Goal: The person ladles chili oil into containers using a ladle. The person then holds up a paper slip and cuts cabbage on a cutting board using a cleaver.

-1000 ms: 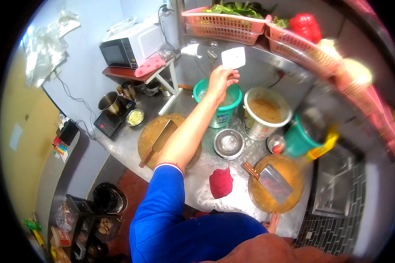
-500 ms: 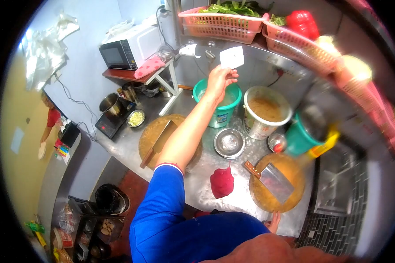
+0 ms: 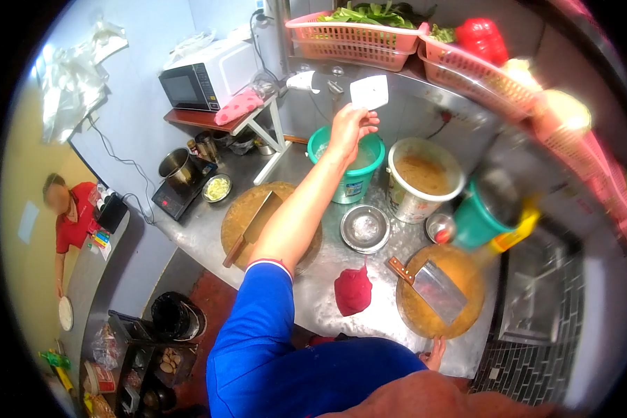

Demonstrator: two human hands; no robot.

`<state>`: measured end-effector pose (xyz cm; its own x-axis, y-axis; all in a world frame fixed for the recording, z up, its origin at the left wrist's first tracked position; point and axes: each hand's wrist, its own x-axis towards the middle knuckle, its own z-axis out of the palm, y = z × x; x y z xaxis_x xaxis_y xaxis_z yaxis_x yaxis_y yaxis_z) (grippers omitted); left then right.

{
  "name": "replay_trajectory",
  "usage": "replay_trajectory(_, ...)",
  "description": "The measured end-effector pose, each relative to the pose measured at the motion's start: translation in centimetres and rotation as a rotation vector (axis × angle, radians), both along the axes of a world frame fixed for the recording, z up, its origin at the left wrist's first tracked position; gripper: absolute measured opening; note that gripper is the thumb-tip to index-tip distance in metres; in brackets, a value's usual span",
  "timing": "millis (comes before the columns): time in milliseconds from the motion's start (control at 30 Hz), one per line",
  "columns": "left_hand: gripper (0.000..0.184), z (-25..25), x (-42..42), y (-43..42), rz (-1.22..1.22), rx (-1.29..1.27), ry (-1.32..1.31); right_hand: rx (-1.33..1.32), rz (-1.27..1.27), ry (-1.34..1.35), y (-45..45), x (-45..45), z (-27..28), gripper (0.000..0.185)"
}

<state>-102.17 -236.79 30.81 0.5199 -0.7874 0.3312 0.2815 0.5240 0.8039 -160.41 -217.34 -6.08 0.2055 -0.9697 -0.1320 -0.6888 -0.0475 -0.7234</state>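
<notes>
My left hand [image 3: 353, 130] is raised above the green bucket [image 3: 350, 164], its fingers pinched at the lower edge of a white square slip [image 3: 369, 93] near the back wall. My right hand [image 3: 435, 354] rests at the counter's front edge with fingers stretched out, close to the right round chopping board [image 3: 425, 322]. A wood-handled cleaver [image 3: 439, 290] lies across that board. Another cleaver [image 3: 262, 219] lies on the left chopping board [image 3: 234, 210], partly behind my left forearm. Between the boards are a red cloth [image 3: 353, 291] and a metal bowl [image 3: 365, 228].
A white bucket of brown liquid [image 3: 422, 175] and a second green bucket [image 3: 478, 224] stand at the back. Pink baskets of vegetables [image 3: 355, 43] line the shelf above. A microwave [image 3: 207, 73] sits at left. A person in red [image 3: 76, 221] is beyond the side counter.
The person in red has come further into view at the far left, one hand near a pale round item on the counter. My two hands hold nearly the same positions.
</notes>
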Motion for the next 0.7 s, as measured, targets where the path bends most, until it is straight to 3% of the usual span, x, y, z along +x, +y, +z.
replay_trajectory(367, 0.019, 0.2, -0.1, 0.1, 0.001, 0.02, 0.012, -0.09, 0.019, 0.008, 0.0, 0.0, -0.9, 0.078)
replay_trajectory(467, 0.018, -0.4, 0.2, -0.1, 0.003, 0.029, -0.007, 0.015, -0.019, -0.061, 0.1, 0.1, 0.1, 0.078)
replay_trajectory(600, 0.016, -1.7, 1.5, 0.5, -0.008, 0.105, -0.032, -0.182, 0.082, -0.073, -0.1, -0.6, -1.3, 0.079)
replay_trajectory(700, 0.03, -3.0, 5.1, 0.7, 0.183, 0.11, 0.06, -0.124, 0.072, -0.055, -0.2, -0.2, -0.2, 0.08)
